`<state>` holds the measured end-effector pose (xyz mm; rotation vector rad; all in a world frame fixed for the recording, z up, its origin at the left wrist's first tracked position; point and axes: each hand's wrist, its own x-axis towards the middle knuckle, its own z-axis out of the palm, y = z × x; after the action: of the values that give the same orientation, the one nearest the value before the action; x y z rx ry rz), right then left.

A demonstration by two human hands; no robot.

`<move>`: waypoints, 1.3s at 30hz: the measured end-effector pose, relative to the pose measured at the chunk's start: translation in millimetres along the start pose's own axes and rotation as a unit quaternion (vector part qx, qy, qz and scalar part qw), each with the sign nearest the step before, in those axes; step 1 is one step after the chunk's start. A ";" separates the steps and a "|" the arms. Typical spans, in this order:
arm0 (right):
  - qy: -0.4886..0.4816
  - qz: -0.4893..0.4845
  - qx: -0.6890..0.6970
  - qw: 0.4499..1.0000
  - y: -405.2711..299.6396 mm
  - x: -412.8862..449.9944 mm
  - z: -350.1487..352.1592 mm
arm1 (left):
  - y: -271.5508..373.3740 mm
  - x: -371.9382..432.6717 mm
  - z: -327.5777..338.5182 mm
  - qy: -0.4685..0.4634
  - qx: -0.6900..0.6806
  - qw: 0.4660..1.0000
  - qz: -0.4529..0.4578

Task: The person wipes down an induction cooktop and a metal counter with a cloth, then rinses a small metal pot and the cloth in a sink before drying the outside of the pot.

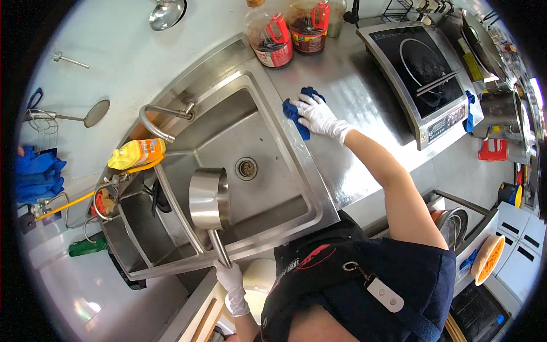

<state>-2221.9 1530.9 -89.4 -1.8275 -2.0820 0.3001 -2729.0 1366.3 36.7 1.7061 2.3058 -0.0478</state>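
My left hand (231, 280), in a white glove, grips the end of the handle of a stainless steel saucepan (207, 199). The pan is tilted over the metal sink (273, 171), by the divider between its large basin and the smaller ones. My right hand (318, 114), gloved in white too, presses a crumpled blue cloth (302, 129) onto the steel worktop (342, 162), beside the sink's raised right rim. The drain (246, 168) shows in the large basin. A curved faucet (156, 122) reaches over the sink's back edge.
An induction cooker (427, 72) with chopsticks (439, 82) on it stands at the right. Large bottles with red handles (273, 42) stand against the wall. A yellow detergent bottle (136, 153) lies across the sink's back left. Below the counter at right is a bowl of orange food (488, 260).
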 end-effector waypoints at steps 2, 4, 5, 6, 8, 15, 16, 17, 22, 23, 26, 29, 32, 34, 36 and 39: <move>0.003 -0.017 -0.007 1.000 -13.9 -23.5 0.2 | -3.6 3.8 1.6 0.005 -0.009 1.000 0.009; -0.004 -0.016 -0.007 1.000 -25.2 -51.3 -4.1 | -4.5 12.9 2.5 -0.011 -0.028 0.999 0.021; 0.020 -0.013 0.016 1.000 -33.9 -64.7 -5.2 | -5.3 16.9 2.0 -0.013 -0.028 0.999 0.026; -0.007 -0.008 0.004 1.000 -39.5 -79.5 -11.1 | -2.1 20.7 1.7 -0.007 -0.034 0.999 0.038; -0.021 0.007 -0.008 1.000 -54.6 -104.2 -14.0 | -6.8 30.1 2.5 -0.008 -0.029 0.999 0.045; 0.001 0.102 -0.030 0.994 -108.5 -168.1 -13.9 | -16.2 62.2 -3.4 -0.009 -0.059 0.988 0.143; 0.002 0.131 -0.034 0.991 -116.0 -175.0 -10.2 | -19.8 67.5 -3.8 -0.010 -0.063 0.988 0.144; 0.025 0.148 -0.058 0.987 -126.1 -181.8 -5.9 | -25.2 71.5 -5.3 -0.010 -0.066 0.987 0.147; 0.228 0.299 0.186 0.908 -119.7 -154.6 5.0 | -44.6 95.4 -7.5 -0.045 -0.063 0.987 0.142; 0.227 0.307 0.185 0.906 -126.4 -129.8 -18.0 | -51.3 97.6 -7.7 -0.044 -0.055 0.987 0.143; 0.268 0.193 0.155 0.931 -122.5 -52.5 -49.3 | -69.2 109.9 -4.6 -0.057 -0.033 0.990 0.126; 0.259 0.088 0.102 0.956 -97.1 32.4 -58.7 | -54.8 104.5 -16.8 -0.073 -0.081 0.989 0.105; 0.162 0.106 -0.032 0.980 -88.6 106.0 -42.6 | -57.5 101.7 -14.3 -0.061 -0.072 0.992 0.088; 0.096 0.097 -0.074 0.988 -77.0 141.6 -14.5 | -60.2 100.1 -9.5 -0.063 -0.068 0.993 0.073; 0.003 0.094 -0.096 0.991 -75.4 164.6 2.1 | -52.0 97.0 -11.8 -0.079 -0.072 0.993 0.052; 0.014 0.079 -0.167 0.983 -70.7 185.9 22.7 | -58.1 93.5 -1.2 -0.054 -0.066 0.995 0.058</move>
<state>-2314.8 1705.8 -60.2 -2.1794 -2.0711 -0.0408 -2809.1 1436.1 8.0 1.7232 2.0817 0.0340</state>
